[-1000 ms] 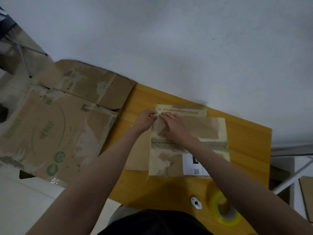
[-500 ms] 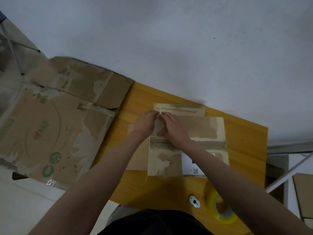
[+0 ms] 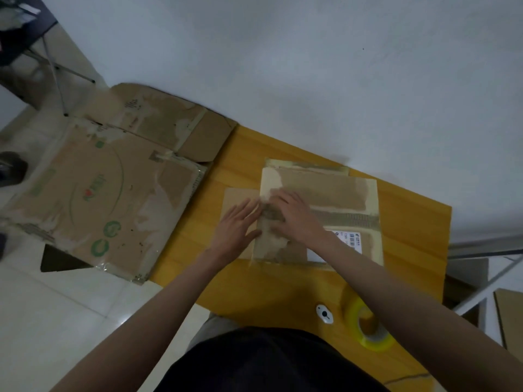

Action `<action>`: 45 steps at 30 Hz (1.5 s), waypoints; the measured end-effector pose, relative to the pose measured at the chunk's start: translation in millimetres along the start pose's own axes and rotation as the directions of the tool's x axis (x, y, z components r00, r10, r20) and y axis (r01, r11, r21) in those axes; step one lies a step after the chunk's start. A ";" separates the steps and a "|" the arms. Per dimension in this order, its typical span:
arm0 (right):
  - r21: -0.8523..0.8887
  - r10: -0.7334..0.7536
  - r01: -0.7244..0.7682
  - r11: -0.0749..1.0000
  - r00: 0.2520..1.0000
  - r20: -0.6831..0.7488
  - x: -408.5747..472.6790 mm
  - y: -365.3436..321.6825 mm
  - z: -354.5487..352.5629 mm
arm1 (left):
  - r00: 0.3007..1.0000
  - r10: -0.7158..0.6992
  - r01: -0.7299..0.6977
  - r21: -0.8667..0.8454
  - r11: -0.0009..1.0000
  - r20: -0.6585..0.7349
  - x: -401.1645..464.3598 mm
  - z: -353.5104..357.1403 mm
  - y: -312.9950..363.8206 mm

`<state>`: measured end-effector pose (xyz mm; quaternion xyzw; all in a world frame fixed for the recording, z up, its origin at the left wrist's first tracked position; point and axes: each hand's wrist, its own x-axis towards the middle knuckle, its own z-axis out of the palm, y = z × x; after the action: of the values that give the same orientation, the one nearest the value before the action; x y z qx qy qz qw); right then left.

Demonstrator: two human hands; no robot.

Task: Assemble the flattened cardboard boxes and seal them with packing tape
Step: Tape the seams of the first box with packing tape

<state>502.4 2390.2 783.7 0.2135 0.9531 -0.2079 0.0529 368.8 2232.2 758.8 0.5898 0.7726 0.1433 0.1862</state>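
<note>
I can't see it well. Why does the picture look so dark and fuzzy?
Head view: dim light, so the flattened brown cardboard box on the yellow wooden table looks dull and soft; both hands, left hand and right hand, are slightly blurred; the white label's print is unreadable.

Surface (image 3: pixel 410 222): wood, orange-yellow, smooth, soft shine.
Small flat box (image 3: pixel 334 193): brown cardboard, matt, top paper torn away in rough pale patches; strips of old tape look a bit shiny; white paper label (image 3: pixel 351 241) smooth.
Big flat box (image 3: pixel 93 193): same dull cardboard, scuffed, peeled spots, shiny clear tape on near edge.
Tape roll (image 3: pixel 368 332): yellow see-through plastic, glossy.
Small white round thing (image 3: pixel 324 314): maybe plastic, smooth.
Floor (image 3: pixel 56 306): pale tiles, glossy.
Wall (image 3: pixel 311 66): white, matt.
</note>
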 end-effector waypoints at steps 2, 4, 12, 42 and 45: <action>0.005 -0.056 0.056 0.998 0.998 -0.011 -12.1 -8.2 5.7 | 0.999 0.024 -0.024 0.013 1.000 0.023 -23.1 4.6 -1.2; 0.020 -0.084 0.085 0.996 0.996 -0.013 -24.0 -16.3 10.0 | 0.999 0.043 -0.043 0.023 0.999 0.004 -40.1 6.3 1.3; 0.045 -0.132 0.130 0.991 0.991 0.040 -52.6 -31.0 21.6 | 0.995 -0.067 0.067 -0.010 0.998 -0.075 -60.0 16.5 30.2; 0.123 -0.047 0.033 0.992 0.992 0.113 -55.6 -19.3 26.8 | 0.907 -0.388 0.413 -0.159 0.897 0.165 -25.9 -2.3 41.3; 0.191 -0.074 0.039 0.981 0.981 0.180 -53.9 -15.3 21.0 | 0.948 -0.162 0.154 0.051 0.987 0.275 -10.7 -22.7 29.1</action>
<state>544.8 2348.1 780.5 0.1698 0.9259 -0.3170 0.1157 385.9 2229.5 793.2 0.5430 0.7855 0.0323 0.2952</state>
